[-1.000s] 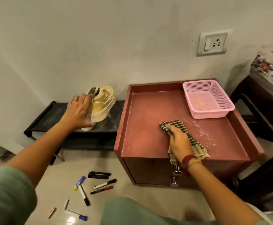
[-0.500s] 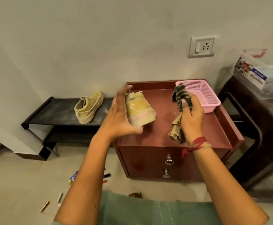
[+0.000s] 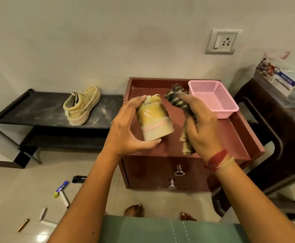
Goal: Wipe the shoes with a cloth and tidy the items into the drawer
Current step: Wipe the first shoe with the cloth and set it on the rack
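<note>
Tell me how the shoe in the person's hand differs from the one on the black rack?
The held shoe is gripped in the left hand above the red cabinet; the rack shoe stands on its sole on the black rack. The held shoe shows its heel end to the camera; the rack shoe shows its side. Both are tan with pale soles.

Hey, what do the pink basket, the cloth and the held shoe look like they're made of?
The pink basket is likely moulded plastic, with an even grid of holes and a smooth rim. The cloth is soft woven fabric in a dark-and-tan check, hanging limp from the right hand. The shoe in the left hand looks like tan canvas or perhaps suede, matte and dusty, with a rubber-looking sole.
</note>
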Action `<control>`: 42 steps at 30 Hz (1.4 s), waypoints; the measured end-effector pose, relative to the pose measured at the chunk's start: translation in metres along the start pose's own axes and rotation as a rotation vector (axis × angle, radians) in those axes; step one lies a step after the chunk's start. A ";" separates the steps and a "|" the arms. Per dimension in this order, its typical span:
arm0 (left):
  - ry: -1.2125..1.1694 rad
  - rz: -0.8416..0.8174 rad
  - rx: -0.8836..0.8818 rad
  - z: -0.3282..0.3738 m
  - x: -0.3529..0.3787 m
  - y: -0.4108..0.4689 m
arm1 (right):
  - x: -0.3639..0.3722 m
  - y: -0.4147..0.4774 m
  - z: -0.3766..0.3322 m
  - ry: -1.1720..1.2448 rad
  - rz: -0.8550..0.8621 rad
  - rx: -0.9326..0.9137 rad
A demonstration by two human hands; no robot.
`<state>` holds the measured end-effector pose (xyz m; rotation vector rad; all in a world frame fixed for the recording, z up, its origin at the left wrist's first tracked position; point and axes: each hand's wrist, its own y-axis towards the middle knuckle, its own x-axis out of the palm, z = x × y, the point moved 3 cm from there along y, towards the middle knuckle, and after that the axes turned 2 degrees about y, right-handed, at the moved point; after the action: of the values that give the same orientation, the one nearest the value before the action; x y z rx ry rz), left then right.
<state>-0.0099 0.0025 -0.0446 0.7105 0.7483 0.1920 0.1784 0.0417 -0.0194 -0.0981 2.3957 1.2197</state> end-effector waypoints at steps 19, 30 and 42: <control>-0.094 0.076 -0.054 -0.003 -0.002 -0.007 | 0.027 0.005 -0.015 -0.137 -0.303 -0.044; -0.089 0.053 -0.021 0.001 -0.001 -0.006 | 0.037 -0.009 -0.035 -0.288 -0.449 -0.313; 0.044 0.017 0.026 0.003 0.002 -0.008 | 0.020 0.013 -0.006 -0.119 -0.272 0.046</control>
<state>-0.0071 -0.0044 -0.0495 0.7389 0.7881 0.2140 0.1547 0.0476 -0.0151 -0.3174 2.2197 1.0152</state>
